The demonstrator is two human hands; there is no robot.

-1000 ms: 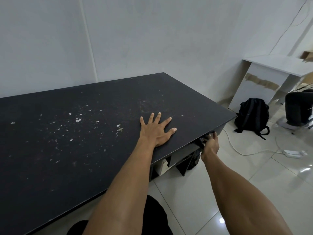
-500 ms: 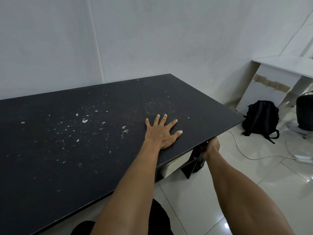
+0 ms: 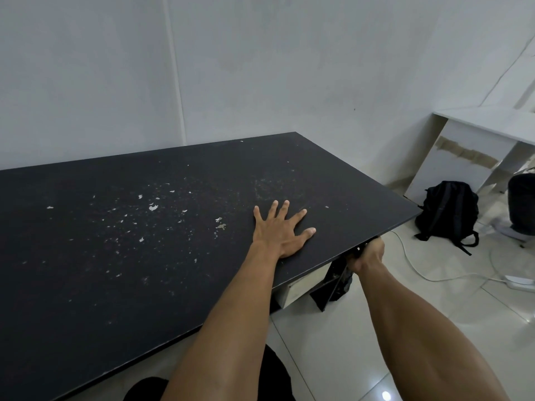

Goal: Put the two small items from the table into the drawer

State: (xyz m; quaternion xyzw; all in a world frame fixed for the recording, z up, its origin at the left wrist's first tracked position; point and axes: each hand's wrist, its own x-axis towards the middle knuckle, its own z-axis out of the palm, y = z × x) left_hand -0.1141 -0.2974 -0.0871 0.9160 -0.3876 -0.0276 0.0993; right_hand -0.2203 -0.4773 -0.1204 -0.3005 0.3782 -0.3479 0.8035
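Observation:
My left hand (image 3: pixel 279 230) lies flat on the black tabletop (image 3: pixel 144 241), fingers spread, holding nothing. My right hand (image 3: pixel 369 257) is below the table's front right edge, with its fingers curled around the dark front of the drawer (image 3: pixel 333 280). The tabletop hides most of the drawer. A pale panel (image 3: pixel 298 289) shows under the table just left of it. The tabletop bears only white paint flecks (image 3: pixel 153 208), and no small items are in sight. The inside of the drawer cannot be seen.
A black backpack (image 3: pixel 447 209) sits on the tiled floor to the right of the table. Behind it stands a white desk (image 3: pixel 477 131). A white cable (image 3: pixel 419 270) runs across the floor to a power strip (image 3: pixel 521 280). A dark round object (image 3: pixel 522 204) is at the far right.
My right hand has moved in toward the table's edge, and the drawer shows less than before. My left hand has stayed flat on the tabletop. The view has shifted slightly.

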